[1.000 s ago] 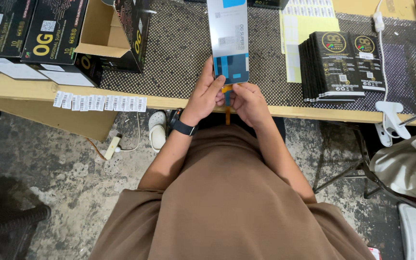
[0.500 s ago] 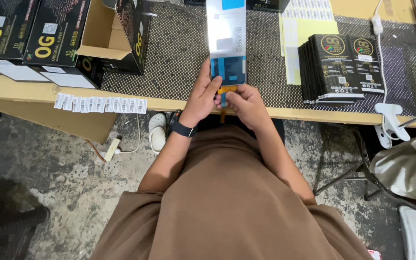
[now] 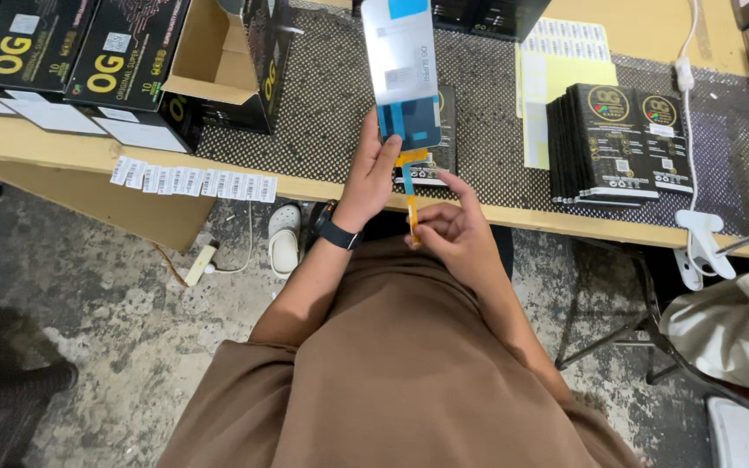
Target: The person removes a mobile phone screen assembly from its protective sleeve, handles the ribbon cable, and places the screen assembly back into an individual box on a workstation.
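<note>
My left hand holds the lower left edge of a flat phone screen panel, which stands out over the black dotted mat. The panel's back is silvery with blue film at top and bottom. An orange flex cable hangs from its lower end. My right hand pinches the lower end of that cable, near the table edge. A black watch sits on my left wrist. A flat black packet lies under the panel on the mat.
Black boxes with yellow print stand at the left, beside an open carton. A strip of white labels lies at the table edge. Stacked black packets, yellow label sheets and a white clamp lamp are at the right.
My right hand has moved down from the panel's lower edge, drawing the orange flex cable out straight. The left hand keeps its hold on the panel.
</note>
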